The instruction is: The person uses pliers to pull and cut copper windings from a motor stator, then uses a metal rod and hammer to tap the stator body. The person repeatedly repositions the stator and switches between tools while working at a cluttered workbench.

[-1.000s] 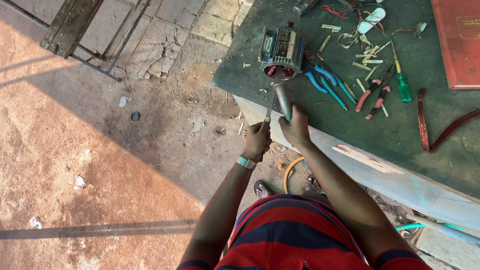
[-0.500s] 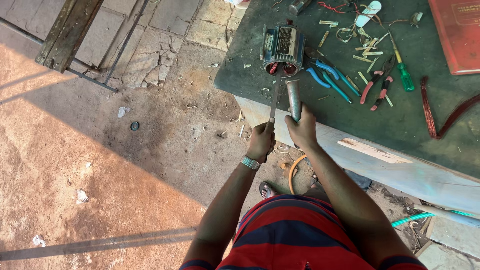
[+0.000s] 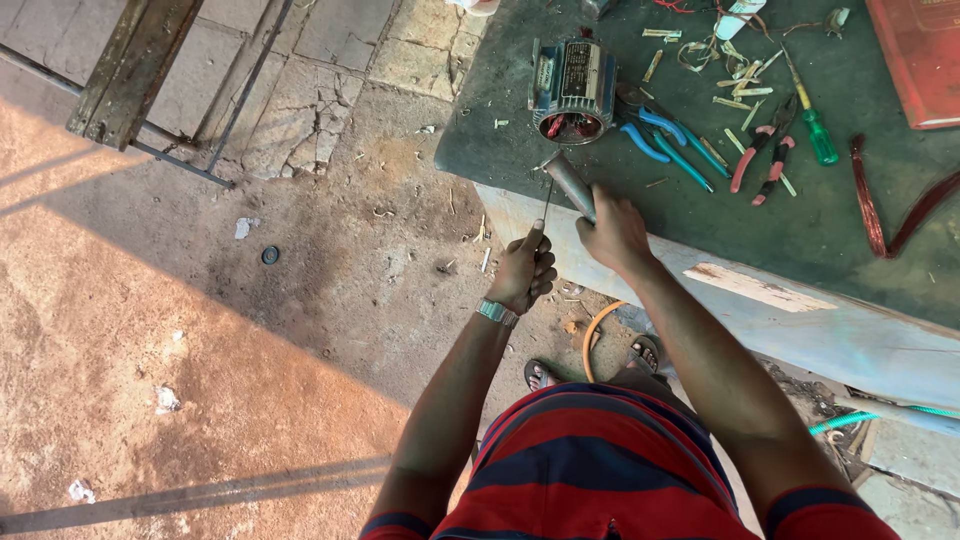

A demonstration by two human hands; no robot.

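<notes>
Fingers of the left hand [image 3: 523,272] are curled tight around a thin rod [image 3: 546,200], thumb laid up along it; a watch [image 3: 496,312] sits on that wrist. The rod's tip meets the end of a grey metal tube [image 3: 569,183], which the right hand [image 3: 615,232] grips in a closed fist at its lower end. Both hands sit just over the near edge of the green bench [image 3: 840,240].

Compared with a second ago, the tube has swung: it was pointing up toward the motor [image 3: 571,90], almost touching its open end, and now it lies tilted away from it, its free end turned left to meet the rod. The left hand has risen to the bench edge. The work looks to have shifted from the motor to the tube itself, the rod set at its mouth.

Further right on the bench lie blue-handled pliers [image 3: 668,140], red-handled pliers [image 3: 760,155], a green screwdriver [image 3: 812,120], scattered offcuts, copper wire [image 3: 880,205] and a red book [image 3: 920,60].
</notes>
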